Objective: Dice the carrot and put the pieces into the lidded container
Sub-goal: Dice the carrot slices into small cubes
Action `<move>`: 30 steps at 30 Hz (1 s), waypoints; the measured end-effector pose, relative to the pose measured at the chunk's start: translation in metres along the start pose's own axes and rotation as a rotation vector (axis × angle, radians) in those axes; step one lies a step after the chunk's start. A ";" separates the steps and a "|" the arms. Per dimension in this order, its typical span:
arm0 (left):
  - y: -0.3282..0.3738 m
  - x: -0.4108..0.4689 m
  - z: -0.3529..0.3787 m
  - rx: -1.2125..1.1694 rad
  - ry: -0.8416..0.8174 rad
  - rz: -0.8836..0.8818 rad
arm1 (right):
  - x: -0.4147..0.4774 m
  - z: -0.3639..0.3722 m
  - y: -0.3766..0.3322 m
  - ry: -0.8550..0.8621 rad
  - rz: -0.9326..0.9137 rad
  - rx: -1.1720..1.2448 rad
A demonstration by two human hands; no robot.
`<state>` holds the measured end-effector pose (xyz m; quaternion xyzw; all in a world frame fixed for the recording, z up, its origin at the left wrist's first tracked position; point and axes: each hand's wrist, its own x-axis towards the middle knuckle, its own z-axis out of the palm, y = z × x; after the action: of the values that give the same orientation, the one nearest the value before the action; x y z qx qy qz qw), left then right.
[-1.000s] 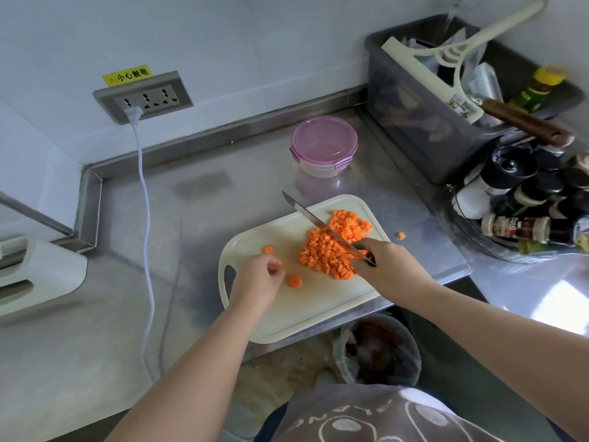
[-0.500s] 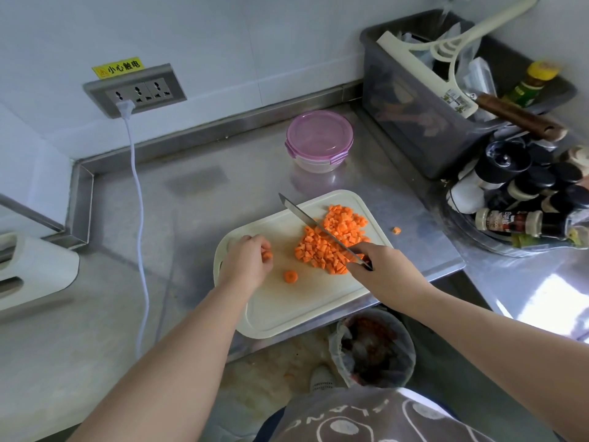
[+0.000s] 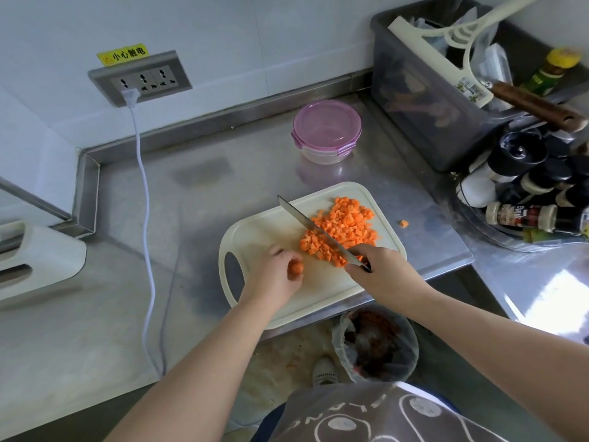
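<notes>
A heap of diced carrot (image 3: pixel 342 231) lies on the right half of the cream cutting board (image 3: pixel 255 228). My right hand (image 3: pixel 381 269) grips the knife (image 3: pixel 314 229), whose blade lies slanted across the heap with its tip pointing up-left. My left hand (image 3: pixel 275 275) pinches a round carrot piece (image 3: pixel 296 268) on the board, left of the heap. The lidded container (image 3: pixel 326 130), clear with a pink lid clipped on, stands behind the board near the wall. One carrot cube (image 3: pixel 404 223) lies on the steel counter to the right of the board.
A grey bin (image 3: pixel 430 116) with tools and a rack of spice bottles (image 3: pixel 535 199) crowd the right side. A white cable (image 3: pixel 145 199) hangs from the wall socket (image 3: pixel 140 79) across the counter. A lined waste bin (image 3: pixel 376 346) stands on the floor below the counter edge.
My left hand gathered the loose carrot rounds from the board's left part and now holds one near the heap. The knife and my right hand have stayed over the heap.
</notes>
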<state>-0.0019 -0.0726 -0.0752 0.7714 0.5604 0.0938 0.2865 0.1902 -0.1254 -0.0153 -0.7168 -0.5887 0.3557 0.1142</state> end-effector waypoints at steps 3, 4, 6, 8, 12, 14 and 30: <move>0.001 0.003 0.000 0.030 -0.032 -0.008 | 0.000 0.002 0.002 -0.006 0.004 0.005; 0.001 0.004 0.000 0.037 -0.039 -0.018 | 0.000 0.002 0.003 -0.005 0.001 0.007; -0.001 0.005 -0.001 0.045 -0.041 -0.050 | 0.000 0.002 0.004 0.000 -0.001 0.007; -0.005 0.005 -0.004 0.059 -0.013 -0.103 | 0.001 0.002 0.004 0.005 0.000 0.008; -0.012 0.003 -0.009 0.069 0.043 -0.128 | 0.001 0.005 0.002 -0.004 -0.006 0.034; -0.013 0.001 -0.009 0.053 0.068 -0.116 | 0.000 0.007 0.001 -0.020 -0.018 0.032; -0.007 0.001 -0.012 0.074 0.040 -0.236 | -0.003 0.010 -0.003 -0.053 -0.040 0.017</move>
<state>-0.0123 -0.0661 -0.0696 0.7080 0.6561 0.0542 0.2558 0.1819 -0.1298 -0.0197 -0.6943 -0.6026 0.3774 0.1116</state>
